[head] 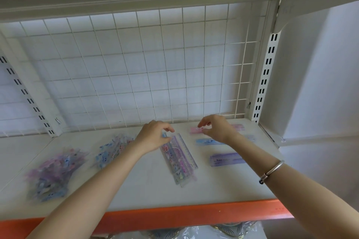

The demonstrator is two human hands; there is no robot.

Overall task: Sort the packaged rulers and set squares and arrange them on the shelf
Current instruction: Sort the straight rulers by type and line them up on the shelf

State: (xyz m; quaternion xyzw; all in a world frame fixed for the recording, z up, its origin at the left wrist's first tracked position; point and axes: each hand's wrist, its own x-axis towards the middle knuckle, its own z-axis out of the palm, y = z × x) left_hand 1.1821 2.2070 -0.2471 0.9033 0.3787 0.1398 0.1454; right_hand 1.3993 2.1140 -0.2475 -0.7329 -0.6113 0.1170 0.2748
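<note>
On the white shelf board [147, 194] a clear packaged ruler set [179, 159] lies lengthwise in the middle. My left hand [153, 136] hovers at its far end with fingers curled, thumb and forefinger touching the packet's top corner. My right hand [217, 128] is over a pink ruler [194, 130] at the back, fingers loosely curled; whether it pinches it is unclear. A blue ruler [204, 141] and a purple ruler [227, 159] lie to the right in a row. Two loose heaps of packets lie to the left: one blue [112, 149], one mixed purple and blue [52, 176].
A white wire grid [145, 68] backs the shelf, with slotted uprights at the right [266, 77] and left [29, 101]. An orange front edge [174, 217] borders the board. Another shelf hangs overhead. Wrapped goods [194, 233] show on the level below.
</note>
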